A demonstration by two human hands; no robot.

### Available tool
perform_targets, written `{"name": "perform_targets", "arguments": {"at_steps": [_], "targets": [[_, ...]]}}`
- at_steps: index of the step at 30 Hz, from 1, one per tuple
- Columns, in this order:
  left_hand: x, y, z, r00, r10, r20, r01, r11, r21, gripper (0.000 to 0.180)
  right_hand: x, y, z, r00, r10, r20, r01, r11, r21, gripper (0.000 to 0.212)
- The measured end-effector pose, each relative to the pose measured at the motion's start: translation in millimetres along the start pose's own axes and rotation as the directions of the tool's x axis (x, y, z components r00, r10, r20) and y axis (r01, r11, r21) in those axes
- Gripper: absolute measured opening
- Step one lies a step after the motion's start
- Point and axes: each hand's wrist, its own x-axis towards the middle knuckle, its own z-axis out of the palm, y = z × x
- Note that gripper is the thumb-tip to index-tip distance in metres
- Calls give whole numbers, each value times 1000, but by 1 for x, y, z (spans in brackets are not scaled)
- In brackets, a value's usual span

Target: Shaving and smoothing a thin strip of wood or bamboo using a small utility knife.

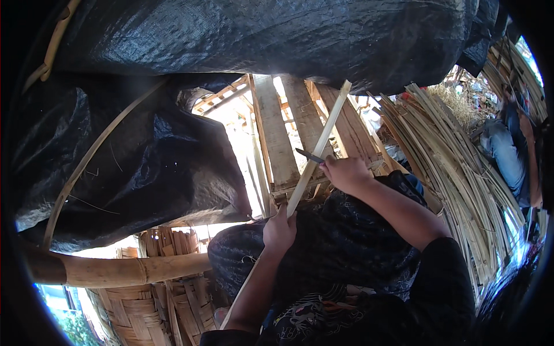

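A long pale bamboo strip (317, 152) slants up and away from my lap, its far end rising past the wooden planks. My left hand (280, 229) is closed around its lower part, and the tail of the strip runs back under my left forearm. In my right hand (346, 173) is a knife (310, 155) with a dark blade, which lies across the strip and points left. The blade crosses the strip around its middle; how deep its edge sits cannot be made out. My right fingers hide the knife's handle.
Wooden planks (277, 135) stand just ahead of my knees. Many long split bamboo strips (444, 167) are stacked at the right. Dark tarpaulin (277, 34) hangs above and left. A thick bamboo pole (138, 270) and woven bamboo (130, 308) are lower left. Another person (505, 150) is far right.
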Motion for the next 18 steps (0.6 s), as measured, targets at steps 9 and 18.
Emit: {"name": "perform_targets", "arguments": {"at_steps": [9,18], "targets": [[0,4,-2,999,-28,19,27,999,17,38,3,-3,0,1000,11,-23,-10,1000,29,39],[1,5,-2,997,-66,49,66,998,-2,39,5,2,12,998,42,-53,-41,999,17,38]]}}
